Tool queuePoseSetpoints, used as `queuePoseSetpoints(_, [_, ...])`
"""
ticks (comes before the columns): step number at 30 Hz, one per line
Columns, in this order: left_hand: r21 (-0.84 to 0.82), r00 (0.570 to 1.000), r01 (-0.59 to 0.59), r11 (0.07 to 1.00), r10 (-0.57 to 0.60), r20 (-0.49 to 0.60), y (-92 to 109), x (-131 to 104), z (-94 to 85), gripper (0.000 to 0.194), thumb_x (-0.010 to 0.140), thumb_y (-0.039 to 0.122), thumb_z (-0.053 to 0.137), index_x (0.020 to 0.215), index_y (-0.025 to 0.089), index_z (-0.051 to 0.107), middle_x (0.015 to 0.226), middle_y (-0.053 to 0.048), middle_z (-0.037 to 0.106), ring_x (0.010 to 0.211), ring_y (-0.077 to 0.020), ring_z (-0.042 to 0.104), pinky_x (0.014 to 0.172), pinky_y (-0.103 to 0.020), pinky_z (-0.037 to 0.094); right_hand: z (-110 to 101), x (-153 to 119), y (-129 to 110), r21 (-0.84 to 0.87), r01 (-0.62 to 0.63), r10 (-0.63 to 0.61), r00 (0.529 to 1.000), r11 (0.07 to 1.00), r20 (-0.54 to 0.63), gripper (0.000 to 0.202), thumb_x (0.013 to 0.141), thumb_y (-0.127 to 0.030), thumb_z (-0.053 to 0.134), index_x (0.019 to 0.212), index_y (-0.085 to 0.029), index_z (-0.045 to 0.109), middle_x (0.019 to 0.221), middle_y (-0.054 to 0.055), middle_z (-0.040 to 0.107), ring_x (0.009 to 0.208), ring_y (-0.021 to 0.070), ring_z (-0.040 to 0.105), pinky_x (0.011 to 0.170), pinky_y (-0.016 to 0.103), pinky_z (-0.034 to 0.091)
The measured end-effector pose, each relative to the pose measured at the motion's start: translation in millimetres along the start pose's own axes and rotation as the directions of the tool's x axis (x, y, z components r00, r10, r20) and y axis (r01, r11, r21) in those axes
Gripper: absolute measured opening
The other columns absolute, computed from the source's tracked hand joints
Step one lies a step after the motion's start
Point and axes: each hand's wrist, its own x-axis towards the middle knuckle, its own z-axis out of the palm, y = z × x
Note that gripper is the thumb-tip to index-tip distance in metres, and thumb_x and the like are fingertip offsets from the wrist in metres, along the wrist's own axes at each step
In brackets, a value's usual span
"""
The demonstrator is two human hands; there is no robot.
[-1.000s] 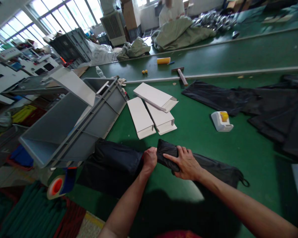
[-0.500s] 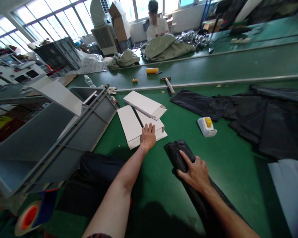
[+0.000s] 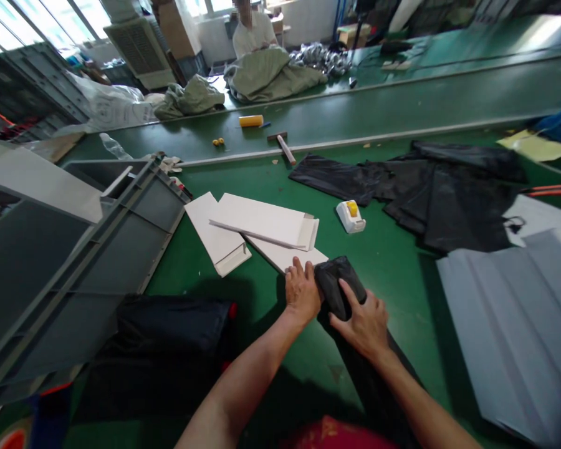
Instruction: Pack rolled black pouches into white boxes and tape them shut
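Observation:
My right hand (image 3: 365, 318) is closed around the upper end of a long black plastic-wrapped bundle (image 3: 337, 284), thumb and fingers on either side. What lies inside the wrap is hidden. Just left of that end is my left hand (image 3: 303, 292), fingers extended, at the near edge of a flat white box (image 3: 273, 251); its thumb is hidden. A second white box (image 3: 262, 218) lies across it, its end flap sticking out. Left of these rests a third white box (image 3: 217, 236), angled towards me.
A grey crate (image 3: 135, 218) stands tilted at left, beside dark folded fabric (image 3: 172, 330). A white tape dispenser (image 3: 350, 217), black plastic bags (image 3: 458, 199) and grey sheets (image 3: 518, 312) lie at right. Beyond are a hammer (image 3: 286, 149) and a yellow roll (image 3: 251, 121). A person (image 3: 255, 34) sits opposite.
My left hand has moved from the white boxes to beside the bundle's end. The white boxes have shifted, with one now lying across another. The right hand stays on the bundle; the view has turned right.

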Motion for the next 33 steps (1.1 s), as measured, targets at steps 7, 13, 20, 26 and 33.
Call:
queuePoseSetpoints(7, [0.068, 0.990, -0.050, 0.996, 0.041, 0.135, -2, 22, -27.6, 0.050, 0.080, 0.024, 0.061, 0.127, 0.011, 0.049, 0.127, -0.023, 0.051, 0.110, -0.0304, 0.051, 0.086, -0.038, 0.044, -3, -30, -1, -0.112, 0.111, -0.115, 0.993, 0.988, -0.029, 0.073, 0.072, -0.054, 0.069, 0.140, -0.043, 0.045, 0.128, 0.018, 0.038, 0.104, 0.0402, 0.044, 0.079, 0.049, 0.035])
queuePoseSetpoints(13, [0.041, 0.951, -0.280, 0.959, 0.271, 0.149, 7, 48, -38.4, 0.033, 0.089, 0.022, 0.051, 0.122, 0.017, 0.055, 0.119, -0.015, 0.057, 0.115, -0.0289, 0.049, 0.092, -0.042, 0.041, -1, -38, -3, -0.079, 0.159, -0.162, 0.986, 0.984, -0.041, 0.074, 0.074, -0.049, 0.068, 0.143, -0.041, 0.041, 0.131, 0.018, 0.039, 0.110, 0.0424, 0.039, 0.084, 0.053, 0.034])
queuePoseSetpoints(20, [-0.066, 0.840, -0.480, 0.875, 0.480, 0.251, 18, 100, -24.2, 0.021, 0.084, 0.038, 0.065, 0.084, 0.019, 0.073, 0.094, -0.009, 0.066, 0.098, -0.0229, 0.059, 0.088, -0.034, 0.044, 1, -41, 2, -0.033, 0.215, -0.215, 0.977, 0.976, 0.010, 0.082, 0.070, -0.046, 0.070, 0.145, -0.041, 0.038, 0.132, 0.016, 0.040, 0.115, 0.0440, 0.036, 0.089, 0.055, 0.031])
queuePoseSetpoints(26, [-0.129, 0.867, -0.425, 0.896, 0.444, 0.225, 13, 107, -0.2, 0.027, 0.089, 0.040, 0.059, 0.081, 0.019, 0.074, 0.085, -0.007, 0.066, 0.089, -0.0183, 0.061, 0.077, -0.028, 0.046, -2, -22, 9, 0.061, 0.363, -0.368, 0.925, 0.930, 0.100, 0.086, 0.066, -0.044, 0.072, 0.145, -0.039, 0.039, 0.135, 0.017, 0.037, 0.115, 0.0431, 0.036, 0.088, 0.051, 0.030])
queuePoseSetpoints(33, [-0.173, 0.901, -0.370, 0.913, 0.398, 0.171, 7, 99, 3.6, 0.032, 0.091, 0.042, 0.054, 0.080, 0.019, 0.073, 0.086, -0.006, 0.067, 0.086, -0.0170, 0.061, 0.076, -0.027, 0.046, -6, 12, 2, 0.064, 0.418, -0.423, 0.897, 0.906, 0.132, 0.087, 0.064, -0.046, 0.075, 0.144, -0.042, 0.039, 0.139, 0.017, 0.035, 0.114, 0.0424, 0.036, 0.087, 0.051, 0.028])
